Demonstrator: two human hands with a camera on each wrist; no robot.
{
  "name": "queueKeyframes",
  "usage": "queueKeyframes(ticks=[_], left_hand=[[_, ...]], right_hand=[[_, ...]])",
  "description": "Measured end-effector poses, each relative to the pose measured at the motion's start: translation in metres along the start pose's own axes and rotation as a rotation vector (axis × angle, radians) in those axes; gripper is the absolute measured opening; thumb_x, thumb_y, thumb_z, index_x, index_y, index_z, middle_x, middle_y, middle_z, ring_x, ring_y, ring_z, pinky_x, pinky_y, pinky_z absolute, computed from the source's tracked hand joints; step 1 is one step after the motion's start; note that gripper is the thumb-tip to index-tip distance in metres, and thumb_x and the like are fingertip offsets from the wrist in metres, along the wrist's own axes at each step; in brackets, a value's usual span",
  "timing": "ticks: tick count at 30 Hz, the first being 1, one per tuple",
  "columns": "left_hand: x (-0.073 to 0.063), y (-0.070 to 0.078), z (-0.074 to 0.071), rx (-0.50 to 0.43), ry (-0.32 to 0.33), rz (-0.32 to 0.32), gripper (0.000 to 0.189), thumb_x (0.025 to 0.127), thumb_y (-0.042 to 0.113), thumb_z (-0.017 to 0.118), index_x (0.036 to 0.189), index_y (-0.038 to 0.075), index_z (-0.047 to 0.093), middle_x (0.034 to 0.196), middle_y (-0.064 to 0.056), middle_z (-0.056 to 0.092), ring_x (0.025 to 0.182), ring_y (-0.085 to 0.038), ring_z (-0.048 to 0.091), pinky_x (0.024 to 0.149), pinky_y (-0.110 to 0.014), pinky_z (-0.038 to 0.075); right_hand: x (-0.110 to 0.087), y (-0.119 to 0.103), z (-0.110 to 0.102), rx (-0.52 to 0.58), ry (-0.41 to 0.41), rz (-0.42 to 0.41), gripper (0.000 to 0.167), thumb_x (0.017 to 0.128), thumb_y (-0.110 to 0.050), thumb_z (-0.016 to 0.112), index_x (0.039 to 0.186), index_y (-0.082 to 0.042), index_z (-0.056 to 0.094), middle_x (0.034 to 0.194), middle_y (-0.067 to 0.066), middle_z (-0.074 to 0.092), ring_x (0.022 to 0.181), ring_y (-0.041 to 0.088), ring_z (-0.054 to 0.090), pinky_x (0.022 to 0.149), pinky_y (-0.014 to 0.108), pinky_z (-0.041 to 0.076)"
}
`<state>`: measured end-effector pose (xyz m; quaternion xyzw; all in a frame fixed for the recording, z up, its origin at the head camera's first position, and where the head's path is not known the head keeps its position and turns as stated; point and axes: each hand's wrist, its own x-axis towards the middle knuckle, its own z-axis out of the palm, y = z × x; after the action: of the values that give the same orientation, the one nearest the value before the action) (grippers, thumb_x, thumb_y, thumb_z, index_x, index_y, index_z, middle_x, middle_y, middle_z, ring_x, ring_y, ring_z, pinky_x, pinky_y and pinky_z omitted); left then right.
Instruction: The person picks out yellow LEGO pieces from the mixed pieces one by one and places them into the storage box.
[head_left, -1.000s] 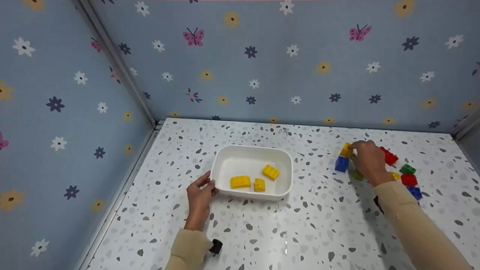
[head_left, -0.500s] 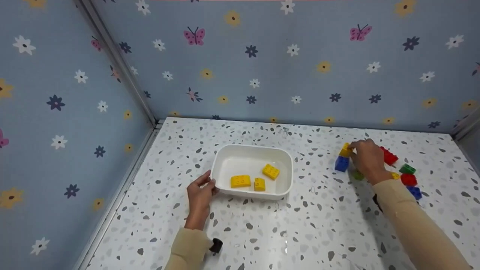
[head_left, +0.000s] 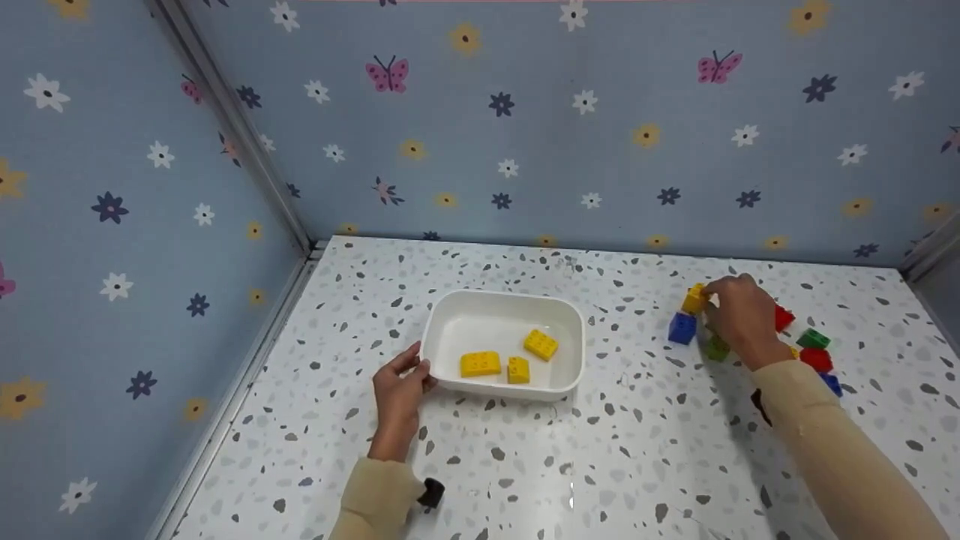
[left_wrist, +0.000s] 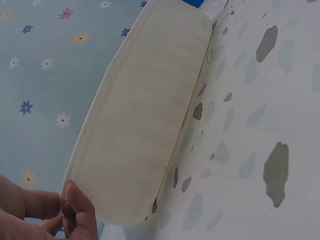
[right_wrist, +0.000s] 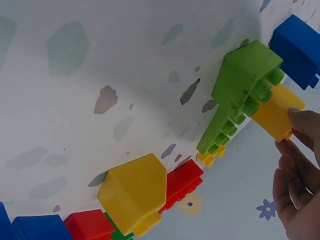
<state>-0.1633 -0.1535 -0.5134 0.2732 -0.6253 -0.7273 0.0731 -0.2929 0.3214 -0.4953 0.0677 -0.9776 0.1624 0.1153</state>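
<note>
Sliding a touch rightward, the yellow brick [head_left: 695, 298], pinched in the fingertips of the right hand [head_left: 741, 311], eases off from the blue brick [head_left: 682, 328] just beside it, and more of the light-green brick [head_left: 718, 347] shows, so the pick-up looks only just under way. Whether it's clear of the tabletop [head_left: 645, 450], I can't tell; well across, three yellow bricks [head_left: 480, 364] lie in the white box [head_left: 510, 391], its near-left corner pinched by the left hand [head_left: 400, 390]
</note>
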Motion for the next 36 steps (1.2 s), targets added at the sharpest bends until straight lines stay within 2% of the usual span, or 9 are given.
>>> queueKeyframes(ticks=[11, 25, 36], left_hand=[[-0.001, 0.001, 0.001, 0.024, 0.007, -0.004, 0.042, 0.101, -0.006, 0.061, 0.143, -0.005, 0.062, 0.122, -0.020, 0.055, 0.077, -0.013, 0.060, 0.068, -0.017, 0.057], [-0.001, 0.000, 0.000, 0.026, 0.007, -0.004, 0.042, 0.101, -0.006, 0.061, 0.143, -0.006, 0.062, 0.120, -0.020, 0.055, 0.076, -0.013, 0.060, 0.068, -0.017, 0.057], [-0.003, 0.003, 0.001, 0.064, 0.014, -0.034, 0.042, 0.103, -0.002, 0.061, 0.145, 0.000, 0.062, 0.127, -0.019, 0.055, 0.083, -0.016, 0.060, 0.072, -0.016, 0.057]], right_hand=[[0.003, -0.008, -0.007, -0.002, 0.009, -0.033, 0.022, 0.094, 0.002, 0.076, 0.115, 0.009, 0.076, 0.117, 0.031, 0.072, 0.109, 0.048, 0.059, 0.098, 0.065, 0.054], [0.003, -0.031, -0.004, -0.002, 0.047, -0.126, 0.020, 0.093, 0.002, 0.078, 0.113, 0.006, 0.079, 0.116, 0.027, 0.074, 0.106, 0.045, 0.062, 0.094, 0.060, 0.057], [0.003, -0.044, 0.000, 0.025, 0.036, -0.203, 0.017, 0.093, 0.001, 0.078, 0.110, 0.004, 0.080, 0.115, 0.023, 0.075, 0.107, 0.043, 0.063, 0.094, 0.059, 0.057]])
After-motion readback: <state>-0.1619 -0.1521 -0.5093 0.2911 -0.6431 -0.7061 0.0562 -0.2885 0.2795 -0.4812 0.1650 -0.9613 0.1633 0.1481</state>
